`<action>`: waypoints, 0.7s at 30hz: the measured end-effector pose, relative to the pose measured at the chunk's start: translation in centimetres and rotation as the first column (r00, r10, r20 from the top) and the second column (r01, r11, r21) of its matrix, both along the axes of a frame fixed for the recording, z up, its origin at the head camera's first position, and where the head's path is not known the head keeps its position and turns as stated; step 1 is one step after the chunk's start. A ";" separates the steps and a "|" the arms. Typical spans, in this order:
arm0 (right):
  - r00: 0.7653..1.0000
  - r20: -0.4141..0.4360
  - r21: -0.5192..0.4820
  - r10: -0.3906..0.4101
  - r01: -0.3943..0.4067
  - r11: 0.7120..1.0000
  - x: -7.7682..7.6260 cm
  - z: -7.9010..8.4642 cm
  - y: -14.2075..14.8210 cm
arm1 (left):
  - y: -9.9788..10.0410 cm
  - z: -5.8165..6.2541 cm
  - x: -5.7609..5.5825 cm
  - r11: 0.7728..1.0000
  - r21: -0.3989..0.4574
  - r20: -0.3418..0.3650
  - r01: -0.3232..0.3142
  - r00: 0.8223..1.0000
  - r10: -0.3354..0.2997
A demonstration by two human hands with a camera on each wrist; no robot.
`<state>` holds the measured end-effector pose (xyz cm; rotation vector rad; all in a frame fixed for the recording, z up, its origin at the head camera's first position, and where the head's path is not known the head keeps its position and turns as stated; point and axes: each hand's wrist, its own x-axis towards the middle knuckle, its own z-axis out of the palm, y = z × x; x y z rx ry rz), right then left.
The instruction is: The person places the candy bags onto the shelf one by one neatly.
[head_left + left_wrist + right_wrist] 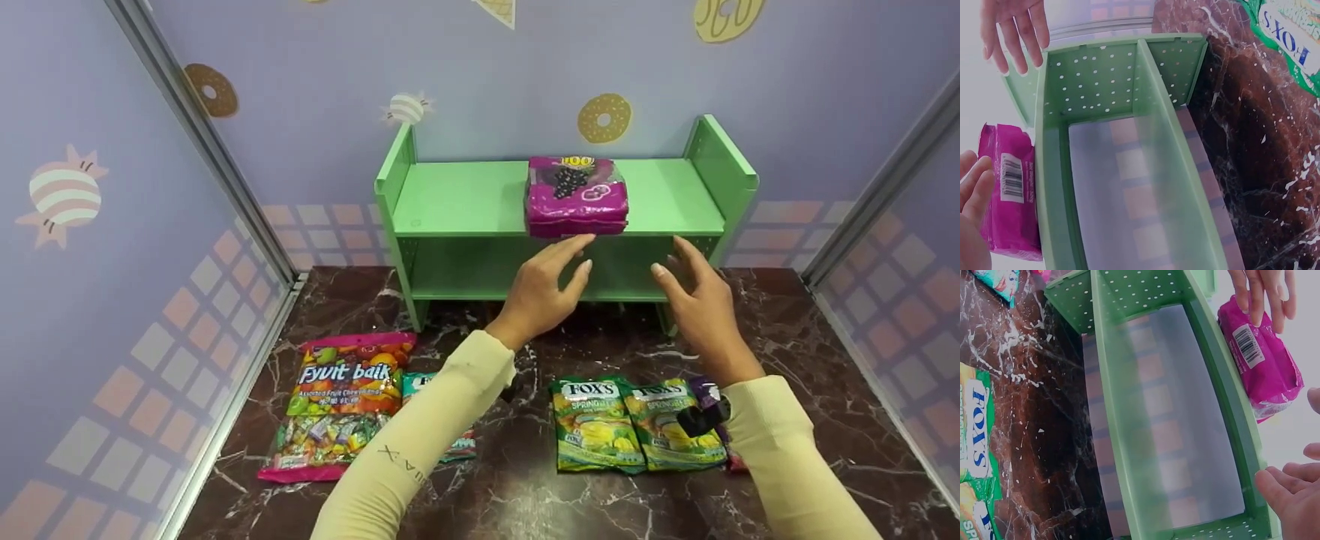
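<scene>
Purple grape pack [577, 199] at upper middle of head view, on top shelf [465, 195] of green rack [724, 172], close to front edge. Left hand [544, 289] near frame centre, just below near edge of pack: fingers extended, thumb apart, nothing gripped. Can't tell contact. Right hand [701, 304] right of centre, apart from pack: fingers loosely bent, empty too.

Handling, by looks: fairly light, soft-sided, likely to give under a squeeze. Glossy, creased film around barcode [1012, 177], so probably slippery. Not obviously fragile, but might crumple or split at seams if pinched hard. Best taken from left and right ends, low down, both hands, even light pressure. Avoid tugging film. Could slide off front edge if nudged.

Also on dark marbled tabletop [517, 450]: fruit candy bag [345, 375] lower left, two green Fox's bags [598, 435] lower right of centre.
</scene>
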<state>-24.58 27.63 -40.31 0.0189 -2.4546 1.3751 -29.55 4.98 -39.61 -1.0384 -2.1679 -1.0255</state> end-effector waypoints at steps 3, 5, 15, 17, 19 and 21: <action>1.000 -0.004 0.011 -0.007 0.007 1.000 0.2 -0.3 0.3 | 0.2 -0.4 0.2 1.000 -0.005 0.014 0.000 1.000 0.000; 1.000 -0.007 0.015 -0.008 0.008 1.000 0.4 -0.5 0.5 | 0.4 -0.6 0.3 1.000 -0.006 0.019 -0.003 1.000 0.003; 1.000 0.030 0.007 -0.006 0.006 1.000 1.5 -1.4 1.3 | 1.4 -1.9 0.9 1.000 -0.005 0.084 0.017 0.996 -0.016; 0.999 0.033 0.006 -0.009 0.008 1.000 1.6 -1.7 1.5 | 1.5 -2.2 1.0 1.000 -0.001 0.094 0.024 0.995 -0.024; 0.999 0.037 0.005 -0.014 0.014 1.000 1.7 -2.0 1.7 | 1.6 -2.4 1.1 1.000 0.004 0.097 0.028 0.995 -0.028; 0.999 0.039 0.004 -0.021 0.020 1.000 1.9 -2.3 1.9 | 1.8 -2.7 1.1 0.999 0.014 0.101 0.034 0.994 -0.035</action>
